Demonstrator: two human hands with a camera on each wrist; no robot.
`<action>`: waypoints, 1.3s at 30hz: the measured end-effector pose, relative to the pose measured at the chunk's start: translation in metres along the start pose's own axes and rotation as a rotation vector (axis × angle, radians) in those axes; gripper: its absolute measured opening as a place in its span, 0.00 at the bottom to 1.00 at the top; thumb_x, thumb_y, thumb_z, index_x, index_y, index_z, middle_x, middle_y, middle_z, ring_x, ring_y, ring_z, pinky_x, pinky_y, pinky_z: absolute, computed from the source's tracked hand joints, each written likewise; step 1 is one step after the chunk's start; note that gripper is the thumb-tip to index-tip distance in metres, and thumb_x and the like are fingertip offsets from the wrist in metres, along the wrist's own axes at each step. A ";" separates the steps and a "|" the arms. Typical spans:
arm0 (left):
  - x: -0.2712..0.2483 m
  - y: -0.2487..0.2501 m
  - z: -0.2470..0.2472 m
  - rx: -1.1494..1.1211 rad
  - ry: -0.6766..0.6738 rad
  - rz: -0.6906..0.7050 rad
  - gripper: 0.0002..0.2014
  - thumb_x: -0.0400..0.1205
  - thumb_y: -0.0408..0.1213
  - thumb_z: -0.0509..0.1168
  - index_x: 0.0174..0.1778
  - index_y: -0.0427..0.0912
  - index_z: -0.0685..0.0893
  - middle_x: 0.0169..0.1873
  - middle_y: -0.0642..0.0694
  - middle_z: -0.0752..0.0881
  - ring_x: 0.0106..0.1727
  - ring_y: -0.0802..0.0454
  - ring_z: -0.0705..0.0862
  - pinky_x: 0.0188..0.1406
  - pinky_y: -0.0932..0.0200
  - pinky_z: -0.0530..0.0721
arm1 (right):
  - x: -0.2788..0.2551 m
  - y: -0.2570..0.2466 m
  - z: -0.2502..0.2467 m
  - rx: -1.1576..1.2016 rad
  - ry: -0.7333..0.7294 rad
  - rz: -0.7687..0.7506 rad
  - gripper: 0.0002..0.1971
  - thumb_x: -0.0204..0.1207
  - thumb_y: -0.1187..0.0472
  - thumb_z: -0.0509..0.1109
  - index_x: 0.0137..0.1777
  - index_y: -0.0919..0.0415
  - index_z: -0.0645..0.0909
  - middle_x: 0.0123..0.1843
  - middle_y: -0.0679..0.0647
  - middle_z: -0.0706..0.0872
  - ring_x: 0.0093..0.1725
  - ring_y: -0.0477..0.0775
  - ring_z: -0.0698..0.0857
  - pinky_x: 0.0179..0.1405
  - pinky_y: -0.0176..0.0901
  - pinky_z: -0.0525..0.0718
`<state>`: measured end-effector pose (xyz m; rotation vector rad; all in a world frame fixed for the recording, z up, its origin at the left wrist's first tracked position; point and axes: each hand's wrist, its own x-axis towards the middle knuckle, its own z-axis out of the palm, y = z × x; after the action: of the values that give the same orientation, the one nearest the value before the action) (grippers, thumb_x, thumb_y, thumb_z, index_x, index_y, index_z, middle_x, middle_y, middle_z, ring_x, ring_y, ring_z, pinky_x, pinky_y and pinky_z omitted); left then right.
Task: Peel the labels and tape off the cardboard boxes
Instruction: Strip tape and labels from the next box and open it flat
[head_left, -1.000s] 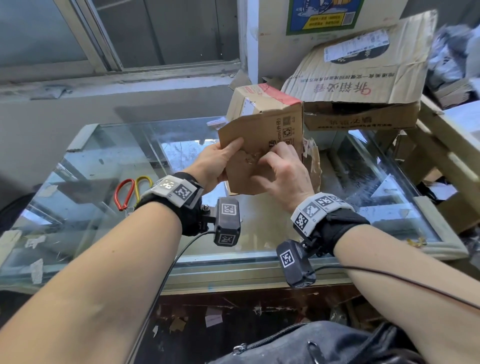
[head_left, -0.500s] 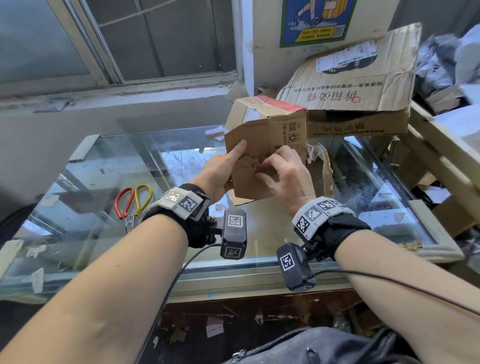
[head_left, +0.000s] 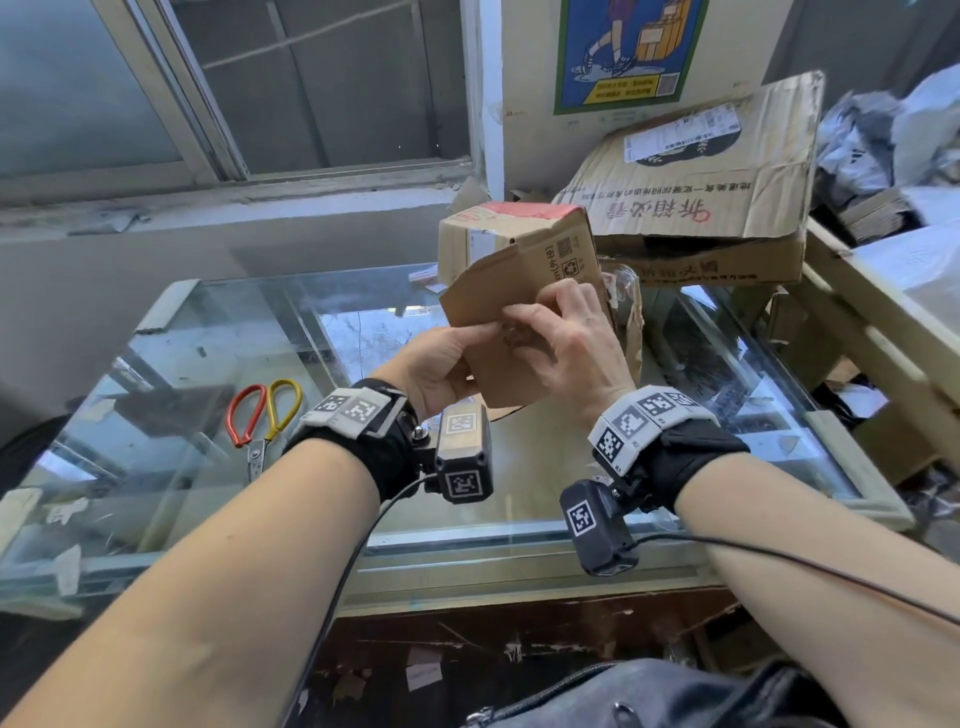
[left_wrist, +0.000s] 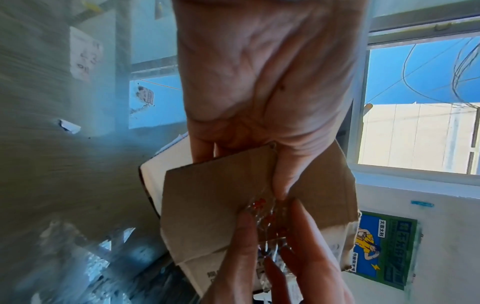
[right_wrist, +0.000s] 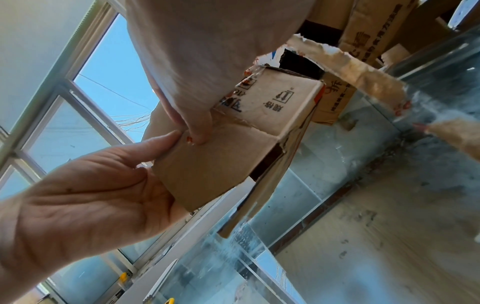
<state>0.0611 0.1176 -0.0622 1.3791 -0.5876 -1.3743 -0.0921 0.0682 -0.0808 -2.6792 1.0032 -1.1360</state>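
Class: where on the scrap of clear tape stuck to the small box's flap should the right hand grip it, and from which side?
Pinch the tape scrap's lifted, crinkled edge, coming from the right hand side; the left hand holds the flap from the other.

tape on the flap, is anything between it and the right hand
Nothing visible. The right hand already pinches the clear tape on the box flap, while the left hand grips the flap's edge beside it, thumb close but not covering the tape.

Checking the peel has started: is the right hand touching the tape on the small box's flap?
Touching. In the left wrist view the right hand pinches crinkled clear tape on the flap.
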 end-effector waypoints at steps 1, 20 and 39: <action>0.000 0.001 -0.001 0.013 -0.002 -0.010 0.02 0.81 0.34 0.68 0.48 0.41 0.84 0.38 0.46 0.88 0.42 0.52 0.86 0.44 0.57 0.86 | 0.001 0.000 0.001 -0.010 -0.008 -0.022 0.20 0.66 0.65 0.79 0.59 0.60 0.86 0.51 0.61 0.79 0.53 0.62 0.76 0.56 0.53 0.81; 0.006 -0.002 -0.009 0.085 0.116 0.062 0.16 0.79 0.50 0.70 0.43 0.39 0.83 0.38 0.43 0.87 0.40 0.48 0.86 0.41 0.54 0.86 | 0.023 -0.023 -0.005 -0.024 -0.210 0.105 0.07 0.73 0.60 0.74 0.46 0.63 0.88 0.48 0.56 0.80 0.55 0.57 0.75 0.50 0.45 0.74; 0.001 0.004 -0.034 0.055 0.058 0.129 0.06 0.80 0.34 0.71 0.42 0.34 0.85 0.35 0.42 0.88 0.38 0.49 0.86 0.39 0.56 0.86 | 0.038 -0.040 0.002 -0.152 -0.262 -0.080 0.03 0.74 0.65 0.71 0.44 0.64 0.82 0.46 0.59 0.80 0.50 0.63 0.76 0.49 0.55 0.73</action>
<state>0.0937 0.1269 -0.0664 1.3957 -0.6685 -1.2194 -0.0492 0.0762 -0.0471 -2.9113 0.9806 -0.7171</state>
